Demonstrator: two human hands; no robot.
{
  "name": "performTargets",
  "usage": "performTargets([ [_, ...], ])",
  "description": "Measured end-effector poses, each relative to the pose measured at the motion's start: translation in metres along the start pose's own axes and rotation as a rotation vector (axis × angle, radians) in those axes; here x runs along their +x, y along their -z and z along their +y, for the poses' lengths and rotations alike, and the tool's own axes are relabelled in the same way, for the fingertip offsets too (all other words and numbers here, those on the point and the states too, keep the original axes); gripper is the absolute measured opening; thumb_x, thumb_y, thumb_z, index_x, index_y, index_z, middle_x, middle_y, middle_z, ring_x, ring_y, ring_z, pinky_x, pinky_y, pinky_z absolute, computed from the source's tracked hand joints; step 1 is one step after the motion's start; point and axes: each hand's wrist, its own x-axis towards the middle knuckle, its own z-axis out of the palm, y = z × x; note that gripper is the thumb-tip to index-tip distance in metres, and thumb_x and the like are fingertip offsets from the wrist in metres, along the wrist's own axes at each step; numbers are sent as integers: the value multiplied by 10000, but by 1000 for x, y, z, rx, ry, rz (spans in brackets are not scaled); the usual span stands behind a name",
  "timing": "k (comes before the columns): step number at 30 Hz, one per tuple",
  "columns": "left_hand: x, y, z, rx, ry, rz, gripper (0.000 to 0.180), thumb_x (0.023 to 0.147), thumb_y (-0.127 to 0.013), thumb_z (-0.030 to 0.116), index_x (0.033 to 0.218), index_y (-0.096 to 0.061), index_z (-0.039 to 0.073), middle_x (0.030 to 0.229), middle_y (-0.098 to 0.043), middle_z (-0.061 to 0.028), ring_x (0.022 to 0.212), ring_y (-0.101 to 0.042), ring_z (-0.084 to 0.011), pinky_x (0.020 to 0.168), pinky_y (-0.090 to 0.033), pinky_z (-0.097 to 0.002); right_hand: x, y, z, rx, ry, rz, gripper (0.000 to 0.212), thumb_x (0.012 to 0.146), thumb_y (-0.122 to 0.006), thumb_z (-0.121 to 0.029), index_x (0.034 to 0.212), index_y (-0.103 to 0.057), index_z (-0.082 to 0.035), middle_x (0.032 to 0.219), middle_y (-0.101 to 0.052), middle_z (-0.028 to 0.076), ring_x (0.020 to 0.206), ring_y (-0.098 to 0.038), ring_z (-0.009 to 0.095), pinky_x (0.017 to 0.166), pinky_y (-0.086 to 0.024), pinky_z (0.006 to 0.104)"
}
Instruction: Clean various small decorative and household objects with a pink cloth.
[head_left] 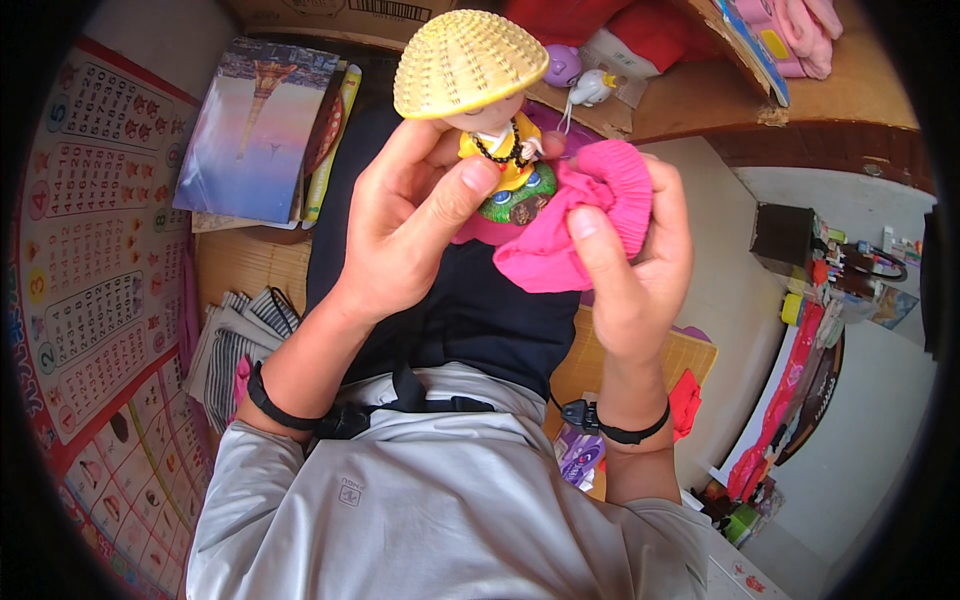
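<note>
Left hand point(415, 225) fingers round straw-hatted figurine point(490, 120), right hand point(630, 270) fingers pinching pink cloth point(585, 215) against its base edge.

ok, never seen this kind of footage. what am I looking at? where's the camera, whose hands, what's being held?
There is no machine here: a person works with two bare hands. The single picture comes from a wide fisheye camera worn on the person's head, looking down, so straight edges bend near the rim and the forearms enter from the lower edge. Left in the picture is the person's left.

The left hand has its grip around a small figurine with a yellow robe, black beads, a green base and a woven straw-coloured hat. The right hand holds a bright pink cloth against the figurine's base. Both wrists wear black straps.

Around them: a number chart poster at left, a stack of books above it, folded striped fabric, and cluttered wooden shelving at upper right.
</note>
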Motion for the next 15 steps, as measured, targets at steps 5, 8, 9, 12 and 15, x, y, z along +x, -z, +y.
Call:
performTargets([
  [5, -16, -8, 9, 271, 128, -43, 494, 1070, -603, 52, 1516, -424, -60, 1366, -635, -148, 1205, -650, -179, 1033, -526, -328, 4, -9, 18, -81, 90, 24, 264, 973, -677, 5, 1213, -567, 13, 1145, -663, 78, 1001, -627, 98, 892, -531, 281],
  [8, -14, -9, -4, 199, 51, 22, 499, 1063, -625, 61, 1512, -438, -51, 1352, -650, -136, 1198, -651, -167, 1028, -519, -318, 7, -15, 25, 121, -16, 124, 250, 984, -681, -16, 1201, -559, 4, 1107, -655, 65, 965, -615, 94, 873, -529, 274],
  [9, -12, -8, -3, 199, 51, 15, 499, 1063, -625, 61, 1512, -438, -51, 1352, -650, -136, 1198, -651, -167, 1028, -519, -318, 6, -15, 29, 17, 8, 97, 254, 986, -681, -23, 1207, -559, 5, 1095, -650, 62, 953, -610, 96, 870, -528, 278],
  [12, -6, -5, 3, 204, 73, 68, 475, 1061, -629, 67, 1490, -469, -61, 1363, -649, -137, 1238, -633, -175, 1071, -495, -333, 5, -7, 29, -179, 77, 24, 261, 989, -671, -26, 1222, -559, 5, 1078, -643, 58, 932, -603, 102, 866, -524, 289],
  [15, 1, 4, 6, 202, 155, 24, 494, 1077, -599, 125, 1512, -468, -71, 1435, -615, -218, 1303, -620, -262, 1140, -460, -396, 8, 3, 23, -158, 49, -73, 258, 978, -653, 0, 1220, -566, -8, 1076, -652, 51, 947, -606, 96, 875, -522, 289],
])
